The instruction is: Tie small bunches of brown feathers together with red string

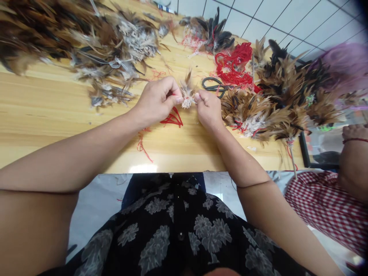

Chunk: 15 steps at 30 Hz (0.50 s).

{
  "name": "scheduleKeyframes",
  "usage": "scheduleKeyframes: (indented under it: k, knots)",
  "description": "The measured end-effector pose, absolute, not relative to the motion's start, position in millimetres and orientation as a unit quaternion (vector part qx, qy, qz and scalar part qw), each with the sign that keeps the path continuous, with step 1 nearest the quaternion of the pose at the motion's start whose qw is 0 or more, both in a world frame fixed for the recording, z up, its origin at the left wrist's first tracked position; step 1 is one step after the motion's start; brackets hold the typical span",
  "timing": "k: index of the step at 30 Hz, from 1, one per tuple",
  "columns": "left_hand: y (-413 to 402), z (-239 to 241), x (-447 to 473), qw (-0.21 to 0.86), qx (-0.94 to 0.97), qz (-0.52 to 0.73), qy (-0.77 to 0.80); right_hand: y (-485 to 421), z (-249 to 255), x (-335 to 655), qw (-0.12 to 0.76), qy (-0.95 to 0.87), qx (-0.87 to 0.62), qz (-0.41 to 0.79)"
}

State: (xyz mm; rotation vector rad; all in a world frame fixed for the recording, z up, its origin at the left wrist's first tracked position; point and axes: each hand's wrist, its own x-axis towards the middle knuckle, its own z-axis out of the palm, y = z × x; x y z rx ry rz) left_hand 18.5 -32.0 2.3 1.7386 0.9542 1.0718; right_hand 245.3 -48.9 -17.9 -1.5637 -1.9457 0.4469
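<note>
My left hand and my right hand meet above the middle of a wooden table. Both pinch a small bunch of brown and white feathers held upright between their fingertips. The fingers of each hand are closed on the bunch's fluffy base. A loop of red thread lies on the table just under my left hand.
Loose feathers cover the table's far left. Tied feather bundles lie to the right, with a heap of red thread and black scissors behind my right hand. Another person's arm and checked cloth are at the right edge.
</note>
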Motion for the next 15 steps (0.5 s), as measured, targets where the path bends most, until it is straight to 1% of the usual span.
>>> scheduleKeyframes:
  k: [3, 5, 10, 15]
  knots:
    - [-32, 1, 18, 0.451, 0.669, 0.434, 0.401, -49, -14, 246, 0.308, -0.734, -0.577, 0.181]
    - [-32, 0, 20, 0.501, 0.638, 0.435, 0.391, -51, -12, 246, 0.309, -0.741, -0.565, 0.189]
    - [-32, -3, 26, 0.643, 0.564, 0.418, 0.307, -59, -11, 241, 0.303, -0.759, -0.545, 0.189]
    - [-33, -3, 28, 0.676, 0.532, 0.413, 0.300, -65, -11, 236, 0.300, -0.766, -0.529, 0.207]
